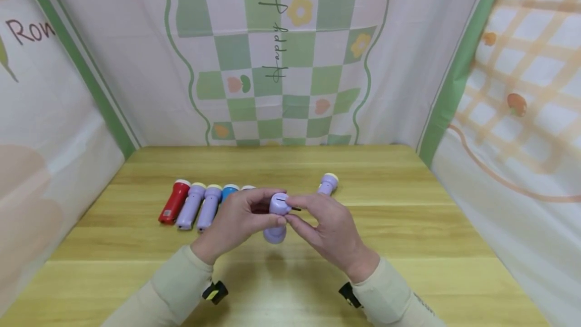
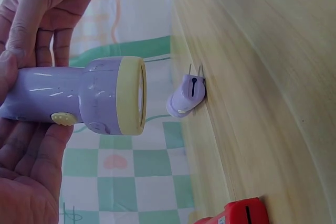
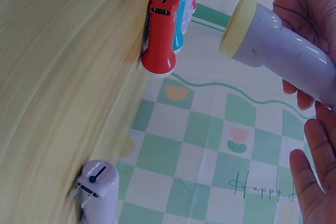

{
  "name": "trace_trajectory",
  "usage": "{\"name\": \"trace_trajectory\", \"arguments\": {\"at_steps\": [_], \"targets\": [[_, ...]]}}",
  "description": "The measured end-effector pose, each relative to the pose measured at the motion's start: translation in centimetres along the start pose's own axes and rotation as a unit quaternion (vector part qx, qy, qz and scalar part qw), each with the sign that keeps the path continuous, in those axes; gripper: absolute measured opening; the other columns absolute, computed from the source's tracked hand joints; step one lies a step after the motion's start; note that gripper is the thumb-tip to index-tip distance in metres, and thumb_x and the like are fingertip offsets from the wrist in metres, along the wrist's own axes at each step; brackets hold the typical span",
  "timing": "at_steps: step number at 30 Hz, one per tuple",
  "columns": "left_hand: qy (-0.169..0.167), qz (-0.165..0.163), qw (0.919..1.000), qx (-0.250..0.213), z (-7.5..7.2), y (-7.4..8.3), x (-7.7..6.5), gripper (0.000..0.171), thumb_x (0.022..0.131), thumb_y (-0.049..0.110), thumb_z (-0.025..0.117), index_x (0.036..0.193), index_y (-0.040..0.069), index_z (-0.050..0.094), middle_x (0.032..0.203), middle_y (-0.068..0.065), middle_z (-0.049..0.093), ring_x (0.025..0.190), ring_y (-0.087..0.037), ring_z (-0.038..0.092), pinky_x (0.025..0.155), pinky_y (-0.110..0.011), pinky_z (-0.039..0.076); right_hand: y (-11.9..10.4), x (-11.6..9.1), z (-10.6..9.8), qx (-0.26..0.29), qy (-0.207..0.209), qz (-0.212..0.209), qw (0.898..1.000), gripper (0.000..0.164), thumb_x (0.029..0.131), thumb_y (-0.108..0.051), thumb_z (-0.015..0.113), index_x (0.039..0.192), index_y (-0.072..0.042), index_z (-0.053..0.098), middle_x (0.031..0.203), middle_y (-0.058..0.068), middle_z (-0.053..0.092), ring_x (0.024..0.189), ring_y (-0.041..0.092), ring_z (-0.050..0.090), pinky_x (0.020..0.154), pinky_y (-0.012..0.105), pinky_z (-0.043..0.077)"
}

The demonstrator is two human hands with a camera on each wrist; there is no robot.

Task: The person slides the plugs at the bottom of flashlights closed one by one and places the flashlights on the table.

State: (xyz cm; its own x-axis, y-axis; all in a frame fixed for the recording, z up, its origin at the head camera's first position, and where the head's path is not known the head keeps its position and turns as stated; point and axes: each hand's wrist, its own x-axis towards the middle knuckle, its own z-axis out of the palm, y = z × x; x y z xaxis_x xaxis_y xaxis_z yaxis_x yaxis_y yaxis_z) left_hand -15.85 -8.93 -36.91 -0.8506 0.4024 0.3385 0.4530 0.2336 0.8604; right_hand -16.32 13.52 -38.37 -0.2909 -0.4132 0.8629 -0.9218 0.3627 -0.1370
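A purple flashlight (image 1: 275, 236) with a cream lens rim is held above the table, tail up and lens end down. My left hand (image 1: 231, 223) grips its body from the left side. At the tail, the thumb and fingers of my right hand (image 1: 333, 223) pinch the end from the right. A thin dark prong (image 1: 296, 209) juts out there beside the right fingers. The left wrist view shows the yellow slide switch (image 2: 64, 119) on the flashlight's body, next to the left fingers.
Several flashlights lie in a row at the left, among them a red flashlight (image 1: 174, 202), purple ones and a blue flashlight (image 1: 229, 191), partly behind the left hand. Another purple flashlight (image 2: 188, 95) lies alone at the right, metal prongs folded out. Printed cloth (image 1: 281, 54) hangs behind the wooden table (image 1: 408, 226).
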Motion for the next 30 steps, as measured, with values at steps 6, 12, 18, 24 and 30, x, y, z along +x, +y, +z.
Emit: {"name": "trace_trajectory", "arguments": {"at_steps": [6, 12, 18, 24, 30], "targets": [[0.008, 0.004, 1.0000, 0.002, 0.02, -0.01, -0.16, 0.045, 0.086, 0.022, 0.087, 0.128, 0.010, 0.074, 0.112, 0.003, 0.079, 0.097, -0.011, 0.076, 0.083, -0.031, 0.063, 0.00, 0.07, 0.00, 0.016, 0.000, -0.003, 1.000, 0.027, 0.102, -0.029, 0.070, 0.113, -0.005, 0.075, 0.107, 0.005, 0.078, 0.096, 0.019, 0.076, 0.086, 0.027, 0.060], [0.011, 0.007, 0.9999, 0.002, 0.00, -0.11, -0.31, 0.047, 0.085, 0.022, 0.088, 0.128, 0.010, 0.074, 0.111, 0.003, 0.079, 0.096, -0.011, 0.076, 0.082, -0.031, 0.063, 0.00, 0.10, 0.00, 0.027, -0.004, -0.003, 1.000, 0.025, 0.101, -0.027, 0.072, 0.112, -0.005, 0.075, 0.107, 0.005, 0.078, 0.096, 0.019, 0.076, 0.087, 0.026, 0.060], [0.013, 0.007, 0.9999, 0.005, -0.05, -0.22, -0.38, 0.045, 0.085, 0.022, 0.089, 0.126, 0.013, 0.075, 0.109, 0.003, 0.079, 0.095, -0.011, 0.076, 0.081, -0.031, 0.064, 0.04, 0.01, 0.00, 0.040, -0.011, 0.004, 0.999, 0.024, 0.098, -0.024, 0.075, 0.113, -0.005, 0.076, 0.108, 0.005, 0.079, 0.097, 0.019, 0.076, 0.088, 0.025, 0.060], [0.008, 0.004, 1.0000, 0.004, -0.08, -0.28, -0.43, 0.044, 0.085, 0.023, 0.089, 0.125, 0.015, 0.075, 0.109, 0.004, 0.079, 0.096, -0.011, 0.076, 0.082, -0.031, 0.063, -0.02, -0.03, 0.00, 0.059, -0.019, 0.011, 0.998, 0.025, 0.094, -0.017, 0.080, 0.116, -0.005, 0.076, 0.111, 0.006, 0.079, 0.099, 0.020, 0.076, 0.090, 0.024, 0.059], [0.005, 0.002, 0.9998, 0.018, -0.22, -0.05, -0.54, 0.045, 0.085, 0.025, 0.088, 0.127, 0.014, 0.075, 0.110, 0.004, 0.079, 0.096, -0.009, 0.076, 0.082, -0.030, 0.063, -0.09, 0.10, 0.01, 0.060, -0.026, 0.010, 0.998, 0.026, 0.094, -0.017, 0.079, 0.118, -0.007, 0.075, 0.111, 0.005, 0.079, 0.101, 0.020, 0.076, 0.091, 0.024, 0.059]]}}
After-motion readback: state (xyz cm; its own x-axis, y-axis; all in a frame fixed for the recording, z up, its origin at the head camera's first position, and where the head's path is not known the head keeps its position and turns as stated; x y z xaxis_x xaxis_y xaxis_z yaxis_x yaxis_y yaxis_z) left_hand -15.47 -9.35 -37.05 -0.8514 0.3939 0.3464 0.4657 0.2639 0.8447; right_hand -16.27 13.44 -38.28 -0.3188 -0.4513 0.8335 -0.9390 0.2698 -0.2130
